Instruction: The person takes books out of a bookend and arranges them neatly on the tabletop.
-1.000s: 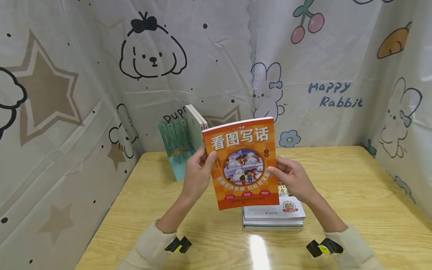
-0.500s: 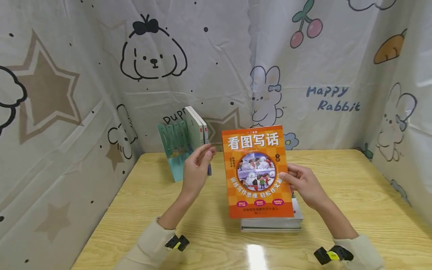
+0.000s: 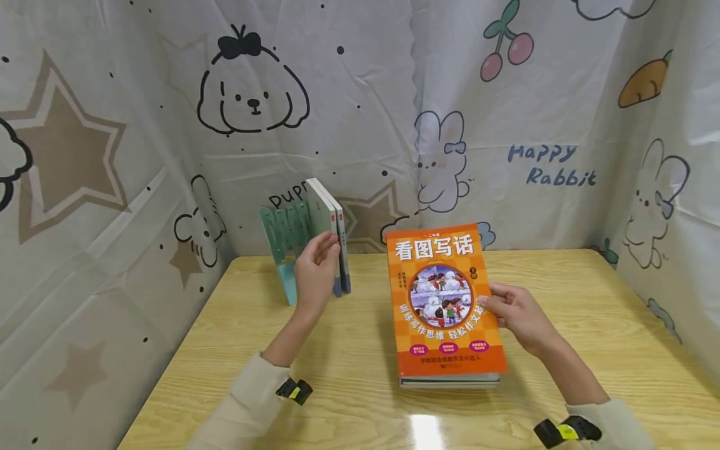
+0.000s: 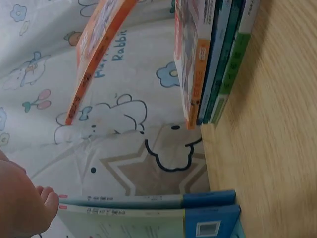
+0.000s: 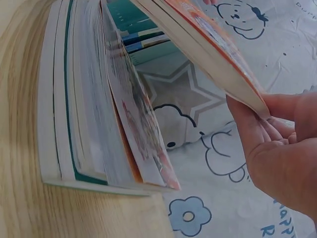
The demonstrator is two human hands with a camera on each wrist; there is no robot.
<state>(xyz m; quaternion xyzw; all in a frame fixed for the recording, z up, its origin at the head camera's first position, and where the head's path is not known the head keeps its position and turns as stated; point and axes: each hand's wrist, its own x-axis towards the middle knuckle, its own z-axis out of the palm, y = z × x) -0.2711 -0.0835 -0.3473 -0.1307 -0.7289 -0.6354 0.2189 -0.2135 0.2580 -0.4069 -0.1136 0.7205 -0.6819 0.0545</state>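
My right hand (image 3: 520,315) pinches the right edge of an orange book (image 3: 439,356), thumb on its cover. In both wrist views the orange book (image 5: 218,62) is above a stack of books (image 5: 89,99), tilted and apart from it. From the head, the orange book hides most of that stack (image 3: 450,380). My left hand (image 3: 317,272) holds nothing, its fingers loosely bent. It is nearest to two upright books (image 3: 323,212), partly in front of them; whether it touches them I cannot tell.
A teal bookend (image 3: 287,237) stands left of the upright books on the wooden table (image 3: 236,375). Behind and at the sides hangs a pale printed curtain (image 3: 360,81). In the left wrist view, spines of the stack (image 4: 218,64) lie on the tabletop.
My left hand has let go of the orange book and moved slightly left. My right hand has carried the book to the right and down over the stack.
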